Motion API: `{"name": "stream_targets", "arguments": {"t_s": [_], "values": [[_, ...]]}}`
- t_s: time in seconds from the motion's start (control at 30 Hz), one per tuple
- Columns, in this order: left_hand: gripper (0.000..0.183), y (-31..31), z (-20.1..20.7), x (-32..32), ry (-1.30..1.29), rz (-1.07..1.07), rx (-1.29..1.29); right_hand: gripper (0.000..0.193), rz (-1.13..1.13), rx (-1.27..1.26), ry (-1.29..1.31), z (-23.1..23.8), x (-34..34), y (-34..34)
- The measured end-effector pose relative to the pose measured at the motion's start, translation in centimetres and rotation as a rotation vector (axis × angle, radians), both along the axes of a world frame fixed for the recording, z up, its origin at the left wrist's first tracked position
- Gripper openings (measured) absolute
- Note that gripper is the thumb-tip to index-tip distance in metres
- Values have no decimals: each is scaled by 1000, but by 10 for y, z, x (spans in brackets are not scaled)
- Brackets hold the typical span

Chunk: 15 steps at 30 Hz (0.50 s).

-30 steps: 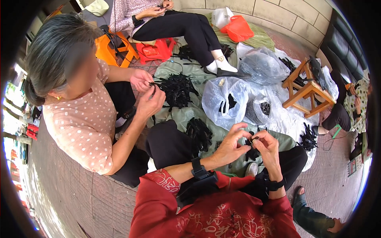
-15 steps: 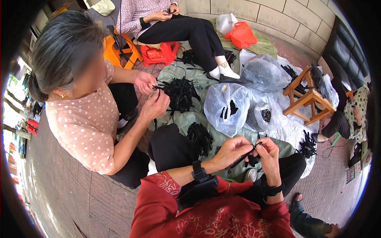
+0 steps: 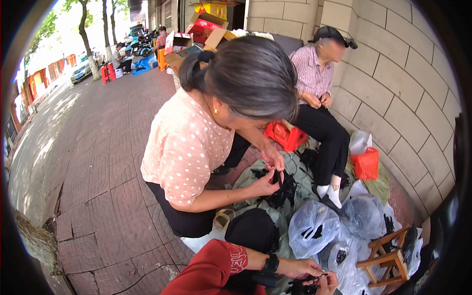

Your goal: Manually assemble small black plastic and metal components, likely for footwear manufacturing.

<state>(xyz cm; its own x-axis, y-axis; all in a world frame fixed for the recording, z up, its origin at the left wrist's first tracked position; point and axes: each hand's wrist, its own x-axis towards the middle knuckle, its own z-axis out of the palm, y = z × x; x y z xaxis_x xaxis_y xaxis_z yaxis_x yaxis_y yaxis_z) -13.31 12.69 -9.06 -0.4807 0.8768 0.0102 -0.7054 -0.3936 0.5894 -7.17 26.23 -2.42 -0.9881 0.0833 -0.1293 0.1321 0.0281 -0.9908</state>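
Low in the picture, toward the right, my left hand (image 3: 302, 268) is closed, thumb and fingers pinched together. Against its fingertips sits my right hand (image 3: 327, 283), also pinched and partly cut off by the lower edge. Between them is a small, thin black strap (image 3: 323, 275), mostly covered by the fingers. More black strips (image 3: 297, 286) show just below my left hand. Beyond my hands stand a clear plastic bag (image 3: 313, 231) with black pieces inside and another bag (image 3: 341, 255) of small dark parts.
Close on my left, a co-worker in a dotted top (image 3: 184, 157) handles a black strip above a black pile (image 3: 282, 191). Another person (image 3: 314, 73) sits by the wall. A wooden stool (image 3: 386, 260) stands right of the bags; a red bag (image 3: 367, 163) lies farther back.
The view has swung left and up, so my hands now appear lower in the picture. Both remain pinched together at the black strap. The co-worker still holds a black strip.
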Motion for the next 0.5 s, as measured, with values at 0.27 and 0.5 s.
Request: {"name": "stream_targets", "arguments": {"t_s": [0.27,0.5], "values": [[22,4,0,-9,32,111,-148,13,-16,46,101,-21,-11,10],[21,5,-4,-8,4,165,-180,13,-74,116,147,-22,-6,3]]}}
